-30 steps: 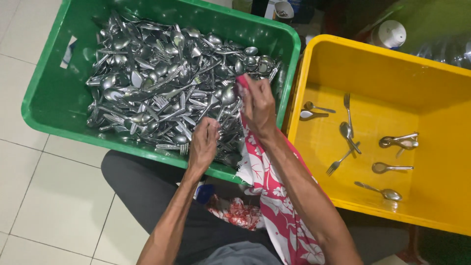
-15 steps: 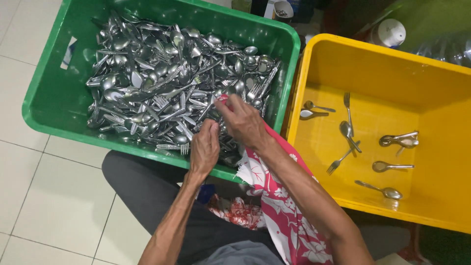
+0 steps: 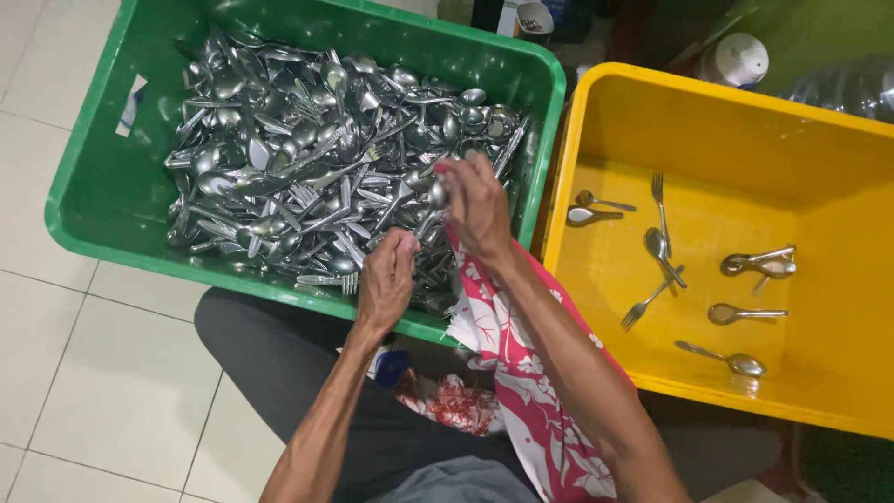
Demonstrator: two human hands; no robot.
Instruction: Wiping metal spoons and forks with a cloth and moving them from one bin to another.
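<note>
At the upper left of the frame a green crate (image 3: pixel 102 200) stands on the pale tiled floor (image 3: pixel 112 373), heaped with a tangle of steel spoons and forks (image 3: pixel 298 158). A small white and blue label (image 3: pixel 132 93) sits on its left inner wall; its markings are too small to tell.

Low in the middle of the frame, the left hand (image 3: pixel 386 279) is curled closed over cutlery at the near edge of the heap, by the crate's front rim. Just to its right and higher, the right hand (image 3: pixel 475 205) pinches a spoon (image 3: pixel 436 194) through a pink cloth with white flowers (image 3: pixel 512 354), which trails down along the forearm and covers part of the crate's right corner.

On the right of the frame a yellow crate (image 3: pixel 838 233) stands just beside the green one. On its floor lie 2 forks and about 7 spoons (image 3: pixel 736 317), scattered and mostly apart.

At the upper right of the frame, behind the yellow crate, stands a white round lid or container (image 3: pixel 738 61), partly hidden.
</note>
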